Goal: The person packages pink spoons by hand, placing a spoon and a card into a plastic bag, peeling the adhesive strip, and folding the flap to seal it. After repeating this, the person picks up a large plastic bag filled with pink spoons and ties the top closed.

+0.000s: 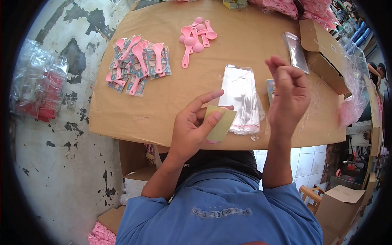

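My left hand (190, 124) grips a small yellowish card (221, 125) between thumb and fingers, near the table's front edge. A bit of pink shows at the card's lower edge; most of what lies behind it is hidden. My right hand (288, 92) is raised over the table with its fingers curled and pinched together. Whether anything thin sits in that pinch I cannot make out. Between the hands lies a stack of clear plastic bags (241, 96). Partly behind my right hand is a stack of printed cards (270, 89).
Bagged pink spoons with cards (141, 61) lie in a pile at the left. Loose pink spoons (196, 36) are heaped at the back. At the right stand an open cardboard box (322, 55) and more clear bags (295, 53). Plastic bags hang on the left wall.
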The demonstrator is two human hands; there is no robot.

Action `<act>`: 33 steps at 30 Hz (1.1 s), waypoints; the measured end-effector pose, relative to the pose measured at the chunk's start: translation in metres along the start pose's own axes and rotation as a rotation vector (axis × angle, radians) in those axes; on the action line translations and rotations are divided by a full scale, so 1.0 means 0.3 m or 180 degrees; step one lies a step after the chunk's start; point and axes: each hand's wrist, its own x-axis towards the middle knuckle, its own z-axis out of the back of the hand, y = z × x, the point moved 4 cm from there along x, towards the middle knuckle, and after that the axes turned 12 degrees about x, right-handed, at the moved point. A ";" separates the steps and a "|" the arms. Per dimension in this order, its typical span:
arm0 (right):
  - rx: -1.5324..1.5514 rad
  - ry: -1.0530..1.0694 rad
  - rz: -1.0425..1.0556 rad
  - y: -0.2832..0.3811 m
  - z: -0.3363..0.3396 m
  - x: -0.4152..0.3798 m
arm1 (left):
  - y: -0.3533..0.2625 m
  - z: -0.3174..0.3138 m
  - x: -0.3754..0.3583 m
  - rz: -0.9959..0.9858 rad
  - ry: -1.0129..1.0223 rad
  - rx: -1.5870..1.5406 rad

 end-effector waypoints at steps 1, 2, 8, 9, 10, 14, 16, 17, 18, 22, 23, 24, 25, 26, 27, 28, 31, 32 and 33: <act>0.0382 -0.0148 -0.0154 0.012 0.017 0.014 | 0.003 0.008 0.003 0.0044 -0.0029 -0.0119; 0.0579 -0.0049 -0.0185 0.026 0.033 0.018 | 0.007 0.013 0.006 0.0085 -0.0060 -0.0239; 0.0621 0.0461 -0.1167 0.048 0.040 -0.066 | 0.043 0.034 0.017 -0.0242 -0.0294 -0.0533; 0.0504 0.0690 -0.1295 0.015 0.028 -0.089 | 0.043 0.034 0.016 -0.0217 -0.0327 -0.0608; 0.0403 0.0989 -0.1657 -0.006 0.013 -0.103 | 0.042 0.032 0.014 -0.0192 -0.0355 -0.0683; -0.0560 0.1195 -0.1750 -0.062 -0.062 -0.173 | 0.031 0.020 0.012 -0.0183 -0.0286 -0.0852; -0.0572 0.1314 -0.1758 -0.088 -0.057 -0.181 | 0.039 0.023 0.015 -0.0334 -0.0288 -0.0674; -0.0556 0.1325 -0.1813 -0.094 -0.053 -0.181 | 0.044 0.027 0.017 -0.0412 -0.0292 -0.0585; -0.0542 0.1338 -0.1868 -0.098 -0.051 -0.180 | 0.048 0.034 0.020 -0.0473 -0.0362 -0.0399; -0.0351 0.1250 -0.1936 -0.073 -0.051 -0.165 | 0.046 0.058 0.014 -0.0509 -0.0518 0.0016; -0.0272 0.1260 -0.1984 -0.065 -0.052 -0.161 | 0.043 0.061 0.010 -0.0469 -0.0526 0.0038; -0.0193 0.1273 -0.2037 -0.061 -0.051 -0.160 | 0.040 0.062 0.008 -0.0462 -0.0525 -0.0033; -0.0151 0.1311 -0.2042 -0.060 -0.050 -0.162 | 0.038 0.064 0.004 -0.0454 -0.0532 -0.0105; -0.0107 0.1353 -0.2048 -0.060 -0.050 -0.164 | 0.037 0.068 0.000 -0.0448 -0.0543 -0.0176; -0.0061 0.1398 -0.2052 -0.061 -0.051 -0.166 | 0.044 0.074 -0.003 -0.0542 -0.0548 -0.0152; -0.0053 0.1478 -0.1952 -0.063 -0.052 -0.165 | 0.062 0.084 -0.004 -0.0635 -0.0550 -0.0125; -0.0061 0.1690 -0.1740 -0.067 -0.053 -0.164 | 0.080 0.101 -0.009 -0.0823 -0.0465 -0.0200; -0.0084 0.1753 -0.1732 -0.060 -0.052 -0.160 | 0.081 0.104 -0.010 -0.0874 -0.0420 -0.0256; -0.0112 0.1816 -0.1724 -0.053 -0.053 -0.158 | 0.081 0.107 -0.010 -0.0895 -0.0409 -0.0255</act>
